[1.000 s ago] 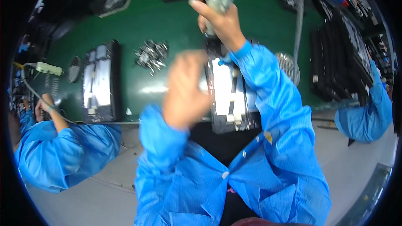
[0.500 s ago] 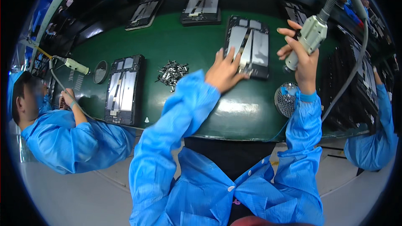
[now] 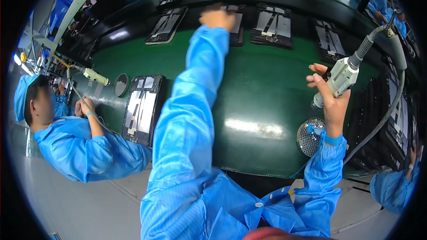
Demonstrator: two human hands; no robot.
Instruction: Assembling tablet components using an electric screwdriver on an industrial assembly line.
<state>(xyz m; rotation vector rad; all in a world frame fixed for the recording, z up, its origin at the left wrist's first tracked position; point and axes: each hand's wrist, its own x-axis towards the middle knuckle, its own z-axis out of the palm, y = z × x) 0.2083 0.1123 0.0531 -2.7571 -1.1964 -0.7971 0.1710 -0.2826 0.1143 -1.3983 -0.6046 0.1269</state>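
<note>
My left arm stretches to the far side of the green bench. My left hand [image 3: 218, 18], smeared by motion, is over the near-left corner of a stack of opened tablets [image 3: 236, 29]; whether its fingers grip one is unclear. Another stack of opened tablets [image 3: 272, 26], black-framed with silver batteries showing, lies just right of it. On the right, my right hand [image 3: 331, 100] is closed around a pale electric screwdriver [image 3: 343, 76] hanging from a cable, some fingers loosely extended. Its tip points down above a round dish of small metal parts [image 3: 310, 138].
Tall stacks of black tablets [image 3: 371, 124] line the right side, below a grey cable [image 3: 397, 89]. More opened tablets lie at the back left [image 3: 167, 26], at the back right [image 3: 329, 40] and at the left [image 3: 143, 106]. A co-worker [image 3: 84, 138] sits at the left beside another screwdriver [image 3: 95, 76].
My left hand has left the tablet at centre right and reached to the far stack. That tablet is now in the back row. My left arm now hides the screw pile; the view has shifted.
</note>
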